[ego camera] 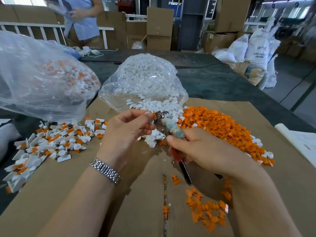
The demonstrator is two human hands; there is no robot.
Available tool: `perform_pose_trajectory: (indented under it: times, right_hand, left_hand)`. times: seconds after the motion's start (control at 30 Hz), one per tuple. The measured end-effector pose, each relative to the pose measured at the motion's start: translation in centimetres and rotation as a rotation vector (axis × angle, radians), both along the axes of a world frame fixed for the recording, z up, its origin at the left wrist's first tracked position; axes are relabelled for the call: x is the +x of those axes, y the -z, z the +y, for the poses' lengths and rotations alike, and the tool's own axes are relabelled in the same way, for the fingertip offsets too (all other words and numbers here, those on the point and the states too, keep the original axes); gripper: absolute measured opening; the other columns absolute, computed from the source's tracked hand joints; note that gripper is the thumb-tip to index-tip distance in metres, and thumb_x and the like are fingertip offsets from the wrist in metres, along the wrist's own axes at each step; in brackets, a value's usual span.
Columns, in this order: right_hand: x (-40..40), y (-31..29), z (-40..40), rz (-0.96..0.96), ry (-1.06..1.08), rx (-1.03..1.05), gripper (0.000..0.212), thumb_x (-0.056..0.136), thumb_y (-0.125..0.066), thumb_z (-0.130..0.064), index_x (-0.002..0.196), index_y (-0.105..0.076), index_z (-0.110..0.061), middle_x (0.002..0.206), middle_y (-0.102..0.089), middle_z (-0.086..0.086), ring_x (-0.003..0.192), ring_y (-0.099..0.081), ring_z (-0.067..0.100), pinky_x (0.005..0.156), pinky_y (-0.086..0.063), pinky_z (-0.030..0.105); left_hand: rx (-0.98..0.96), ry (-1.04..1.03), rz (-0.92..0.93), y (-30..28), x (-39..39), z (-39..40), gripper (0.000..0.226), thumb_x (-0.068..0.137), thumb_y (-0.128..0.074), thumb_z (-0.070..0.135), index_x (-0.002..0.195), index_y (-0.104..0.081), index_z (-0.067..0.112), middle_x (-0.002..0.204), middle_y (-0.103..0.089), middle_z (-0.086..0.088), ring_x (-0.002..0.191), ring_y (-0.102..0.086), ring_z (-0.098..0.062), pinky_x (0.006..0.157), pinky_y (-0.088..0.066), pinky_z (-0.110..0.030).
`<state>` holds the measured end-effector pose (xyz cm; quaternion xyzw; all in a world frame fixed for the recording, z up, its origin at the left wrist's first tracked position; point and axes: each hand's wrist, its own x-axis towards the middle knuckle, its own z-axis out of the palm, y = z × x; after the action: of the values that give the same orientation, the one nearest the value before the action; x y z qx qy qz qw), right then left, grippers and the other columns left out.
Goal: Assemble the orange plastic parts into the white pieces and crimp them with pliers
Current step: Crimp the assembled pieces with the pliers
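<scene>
My left hand pinches a small white piece with an orange part between thumb and fingers. The metal jaws of the pliers close on that piece. My right hand grips the pliers' handles, which are wrapped in tape near the jaws and red and black lower down. A heap of loose orange parts lies to the right. White pieces spill from an open clear bag behind my hands. Assembled white-and-orange pieces lie in a pile on the left.
A large clear bag with assembled pieces stands at the left. Scattered orange parts lie near my right wrist on the brown cardboard covering the dark table. A person stands at the far side; boxes and white sacks stand behind.
</scene>
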<state>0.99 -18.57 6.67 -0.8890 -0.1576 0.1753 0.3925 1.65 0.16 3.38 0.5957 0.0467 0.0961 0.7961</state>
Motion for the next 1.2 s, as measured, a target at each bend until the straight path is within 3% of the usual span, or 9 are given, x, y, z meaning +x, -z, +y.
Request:
perform_pose_trajectory:
  times: [0.1, 0.23, 0.4, 0.63, 0.77, 0.9, 1.03, 1.13, 1.2]
  right_hand:
    - [0.0, 0.1, 0.1, -0.012, -0.014, -0.033, 0.044, 0.104, -0.047, -0.045, 0.092, -0.066, -0.007, 0.093, -0.073, 0.015, 0.090, -0.068, 0.033, 0.087, -0.055, 0.050]
    - [-0.1, 0.3, 0.3, -0.038, 0.011, -0.036, 0.038, 0.104, -0.046, -0.046, 0.090, -0.059, -0.013, 0.079, -0.071, 0.007, 0.071, -0.071, 0.020, 0.060, -0.053, 0.026]
    - [-0.2, 0.8, 1.2, -0.128, 0.024, -0.076, 0.040, 0.103, -0.043, -0.050, 0.090, -0.054, -0.013, 0.088, -0.068, 0.015, 0.080, -0.068, 0.030, 0.081, -0.056, 0.049]
    - [-0.2, 1.5, 2.2, -0.215, 0.098, -0.076, 0.045, 0.102, -0.047, -0.051, 0.075, -0.052, -0.015, 0.068, -0.060, 0.007, 0.061, -0.060, 0.025, 0.064, -0.053, 0.045]
    - [-0.1, 1.8, 3.3, -0.309, 0.165, -0.096, 0.046, 0.101, -0.048, -0.052, 0.071, -0.048, -0.017, 0.069, -0.052, 0.002, 0.058, -0.047, 0.013, 0.049, -0.032, 0.026]
    - [0.0, 1.7, 2.7, -0.111, 0.109, 0.026, 0.050, 0.101, -0.047, -0.055, 0.079, -0.059, -0.011, 0.063, -0.066, 0.006, 0.057, -0.066, 0.023, 0.065, -0.060, 0.039]
    - [0.6, 0.9, 0.8, 0.138, 0.155, 0.256, 0.052, 0.098, -0.052, -0.055, 0.101, -0.068, -0.006, 0.075, -0.072, 0.009, 0.071, -0.074, 0.029, 0.075, -0.064, 0.044]
    - [1.3, 0.5, -0.8, 0.121, 0.258, 0.293, 0.053, 0.097, -0.051, -0.059, 0.101, -0.069, -0.010, 0.073, -0.071, 0.005, 0.069, -0.072, 0.023, 0.070, -0.063, 0.038]
    - [2.0, 0.8, -1.8, -0.071, 0.356, 0.114, 0.053, 0.097, -0.046, -0.062, 0.091, -0.065, -0.013, 0.068, -0.066, 0.003, 0.067, -0.066, 0.020, 0.061, -0.054, 0.033]
  left_hand:
    - [0.027, -0.011, -0.003, 0.1, 0.1, 0.0, 0.009, 0.085, -0.078, 0.011, 0.079, -0.082, 0.016, 0.079, -0.076, -0.007, 0.070, -0.071, -0.014, 0.064, -0.055, -0.021]
    - [0.053, -0.012, -0.008, 0.3, 0.1, 0.1, 0.007, 0.084, -0.078, 0.012, 0.079, -0.082, 0.015, 0.080, -0.076, -0.008, 0.070, -0.070, -0.015, 0.065, -0.056, -0.021]
    - [0.027, -0.031, 0.015, 0.4, 0.3, -0.1, 0.014, 0.085, -0.076, 0.006, 0.074, -0.080, 0.011, 0.077, -0.075, -0.008, 0.066, -0.070, -0.014, 0.062, -0.055, -0.020]
    - [-0.027, -0.050, 0.035, 0.5, 0.3, 0.0, 0.003, 0.086, -0.074, 0.000, 0.083, -0.075, 0.001, 0.072, -0.073, -0.007, 0.064, -0.070, -0.014, 0.061, -0.056, -0.019]
    - [-0.103, -0.059, 0.020, 0.3, 0.5, 0.5, 0.002, 0.085, -0.075, 0.002, 0.083, -0.076, 0.003, 0.077, -0.075, -0.007, 0.065, -0.071, -0.014, 0.061, -0.056, -0.018]
    - [-0.096, -0.018, 0.048, 0.5, 0.6, 0.7, 0.003, 0.082, -0.077, 0.006, 0.080, -0.080, 0.006, 0.079, -0.076, -0.011, 0.069, -0.073, -0.016, 0.062, -0.057, -0.019]
    - [-0.109, 0.007, 0.064, 0.7, 0.8, 0.8, 0.007, 0.084, -0.076, 0.010, 0.080, -0.081, 0.008, 0.079, -0.075, -0.012, 0.072, -0.074, -0.019, 0.064, -0.057, -0.021]
    - [-0.088, -0.008, 0.062, 0.8, 0.8, 1.1, 0.010, 0.089, -0.075, 0.010, 0.082, -0.082, 0.008, 0.081, -0.076, -0.014, 0.076, -0.075, -0.023, 0.066, -0.058, -0.023]
    - [-0.042, -0.009, 0.062, 0.8, 0.7, 1.1, 0.010, 0.090, -0.075, 0.012, 0.083, -0.082, 0.011, 0.083, -0.076, -0.015, 0.081, -0.076, -0.027, 0.068, -0.059, -0.024]
